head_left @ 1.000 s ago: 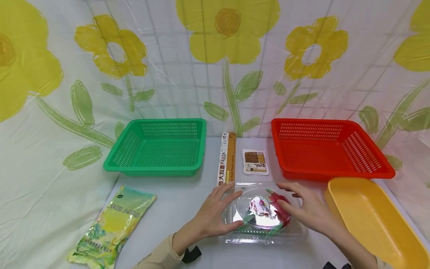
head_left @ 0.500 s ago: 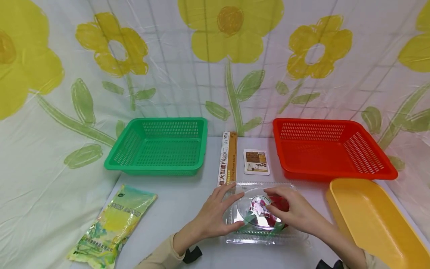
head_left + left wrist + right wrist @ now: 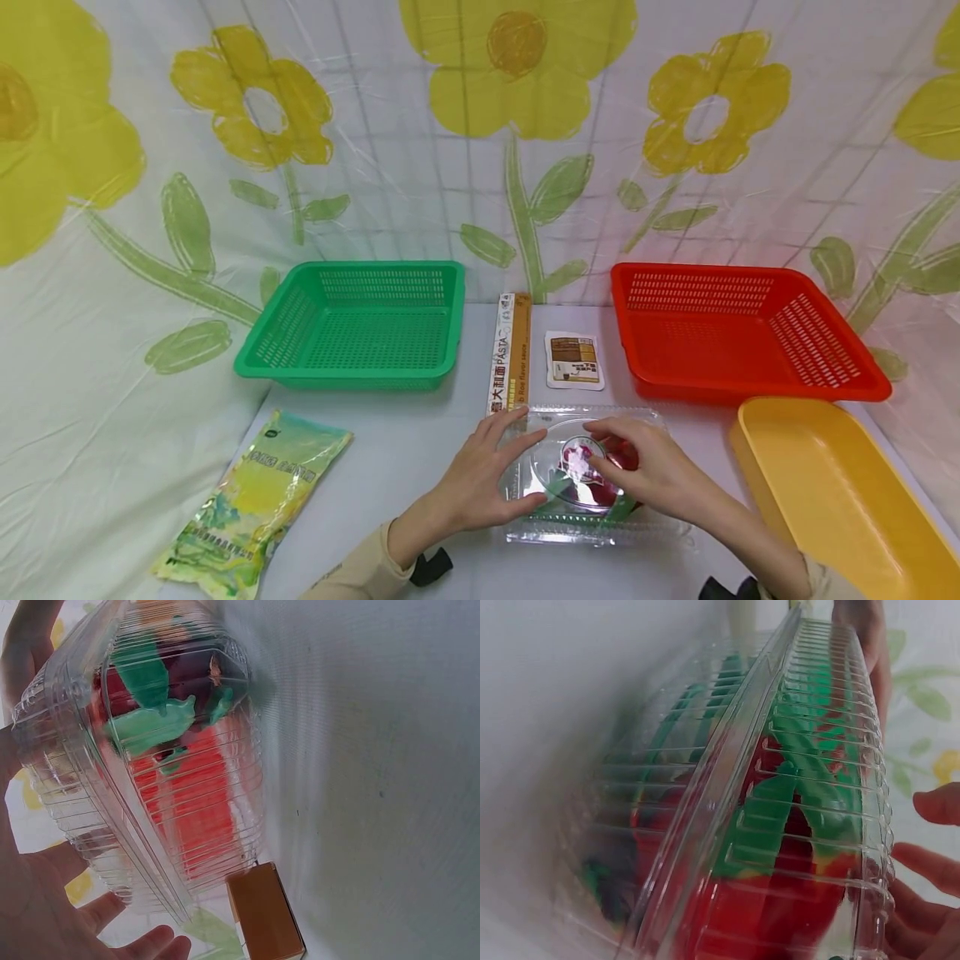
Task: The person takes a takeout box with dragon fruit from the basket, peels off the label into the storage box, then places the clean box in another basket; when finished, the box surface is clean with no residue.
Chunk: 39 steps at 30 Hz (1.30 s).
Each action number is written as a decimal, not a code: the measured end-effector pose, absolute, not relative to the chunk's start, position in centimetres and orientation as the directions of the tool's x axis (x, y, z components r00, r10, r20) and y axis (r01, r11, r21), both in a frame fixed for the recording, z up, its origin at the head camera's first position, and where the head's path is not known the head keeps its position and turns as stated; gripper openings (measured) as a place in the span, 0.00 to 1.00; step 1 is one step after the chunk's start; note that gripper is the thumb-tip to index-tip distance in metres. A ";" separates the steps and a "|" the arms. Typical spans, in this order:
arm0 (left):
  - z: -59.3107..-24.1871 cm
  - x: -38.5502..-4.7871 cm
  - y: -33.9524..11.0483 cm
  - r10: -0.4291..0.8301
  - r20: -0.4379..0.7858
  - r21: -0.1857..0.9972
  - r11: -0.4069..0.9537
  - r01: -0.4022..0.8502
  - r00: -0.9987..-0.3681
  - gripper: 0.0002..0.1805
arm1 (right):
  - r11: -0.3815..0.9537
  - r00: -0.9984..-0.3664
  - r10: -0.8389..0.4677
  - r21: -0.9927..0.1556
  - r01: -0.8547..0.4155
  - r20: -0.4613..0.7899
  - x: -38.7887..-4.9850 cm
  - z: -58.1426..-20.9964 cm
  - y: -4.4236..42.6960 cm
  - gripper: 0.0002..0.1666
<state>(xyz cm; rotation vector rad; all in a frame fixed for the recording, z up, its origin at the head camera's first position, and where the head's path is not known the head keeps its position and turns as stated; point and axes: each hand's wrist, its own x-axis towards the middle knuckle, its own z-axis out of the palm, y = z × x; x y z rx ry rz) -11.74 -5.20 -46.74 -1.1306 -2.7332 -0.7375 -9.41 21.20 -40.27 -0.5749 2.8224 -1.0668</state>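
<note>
The clear box (image 3: 555, 533) lies on the table (image 3: 397, 450), midway between its left and right edges; the lid is on it, and red and green fruit (image 3: 780, 919) shows through the plastic. The left hand (image 3: 476, 483) is spread wide at the left side of the box, thumb well apart from the fingers; the right hand (image 3: 648, 471) is over the right part of the lid, fingers gently bent, with a narrower gap between thumb and forefinger; neither grips anything, and whether they touch the plastic I cannot tell.

Behind the box, the long pasta box (image 3: 510, 354) runs towards the table's back edge; a small packet (image 3: 574, 360) lies to its right, just apart; the green basket (image 3: 345, 379) stands at the back left corner, the red basket (image 3: 757, 390) at the back right; the yellow tray (image 3: 840, 475) lies along the right edge, its far end up against the red basket; a yellow and green bag (image 3: 255, 500) lies slantwise at the left edge.
</note>
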 end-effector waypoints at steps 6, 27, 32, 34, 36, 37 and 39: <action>-46.8 -11.7 -5.2 0.643 0.275 0.391 0.604 0.695 -0.714 0.42 | 0.642 -0.924 -0.374 -0.696 -0.321 0.082 -9.9 -40.3 21.0 0.21; -47.1 -11.7 -5.2 0.636 0.295 0.396 0.598 0.697 -0.713 0.42 | 0.666 -0.950 -0.304 -0.698 -0.263 0.068 -10.7 -40.2 20.5 0.19; -47.1 -11.6 -5.2 0.632 0.300 0.396 0.599 0.696 -0.715 0.42 | 0.657 -0.953 -0.295 -0.709 -0.255 0.070 -10.7 -40.1 20.5 0.19; -47.1 -11.6 -5.3 0.631 0.297 0.401 0.599 0.693 -0.717 0.42 | 0.653 -0.954 -0.292 -0.714 -0.251 0.068 -10.7 -40.2 20.5 0.19; -47.1 -11.6 -5.3 0.631 0.287 0.411 0.598 0.688 -0.721 0.42 | 0.651 -0.956 -0.287 -0.718 -0.246 0.067 -10.7 -40.2 20.6 0.19; -47.1 -11.6 -5.3 0.631 0.280 0.415 0.600 0.684 -0.723 0.42 | 0.651 -0.956 -0.285 -0.719 -0.244 0.066 -10.7 -40.3 20.6 0.19; -47.1 -11.6 -5.2 0.632 0.266 0.423 0.602 0.677 -0.728 0.42 | 0.651 -0.957 -0.282 -0.720 -0.242 0.066 -10.6 -40.3 20.6 0.19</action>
